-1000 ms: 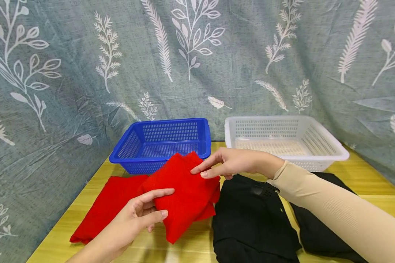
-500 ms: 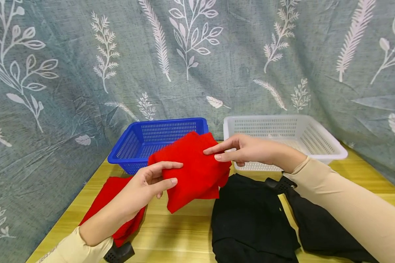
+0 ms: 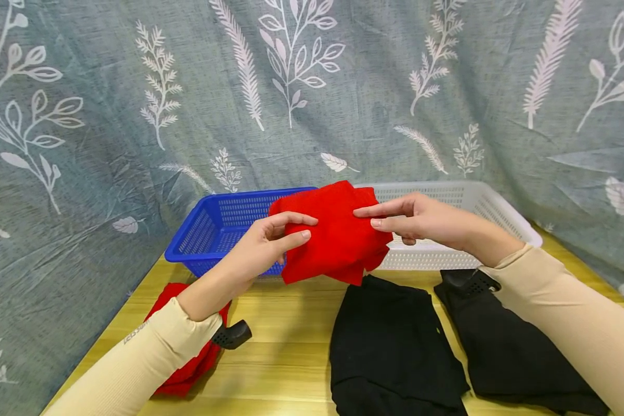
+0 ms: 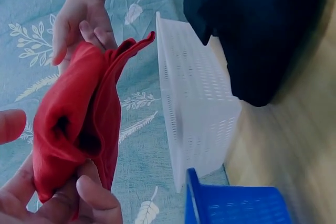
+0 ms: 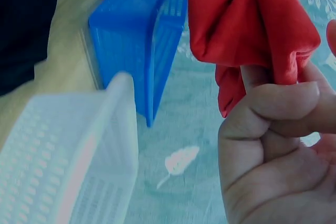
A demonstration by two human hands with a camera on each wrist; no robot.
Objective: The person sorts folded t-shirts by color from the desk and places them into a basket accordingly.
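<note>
A folded red garment hangs in the air between both hands, in front of the two baskets. My left hand grips its left side, thumb and index finger on the near face and other fingers underneath. On the opposite side my right hand pinches it the same way. In the left wrist view the red cloth shows its rolled, layered folds, with fingers tucked below. The right wrist view has the right hand's fingers curled under the cloth's edge.
A blue basket stands at the back left and a white basket at the back right. Another red garment lies on the table under the left forearm. Two black garments, one nearer the middle and one farther right, lie on the wood table.
Both hands have lifted the folded red garment up and to the right, from low before the blue basket to between the two baskets. The other garments stay on the table.
</note>
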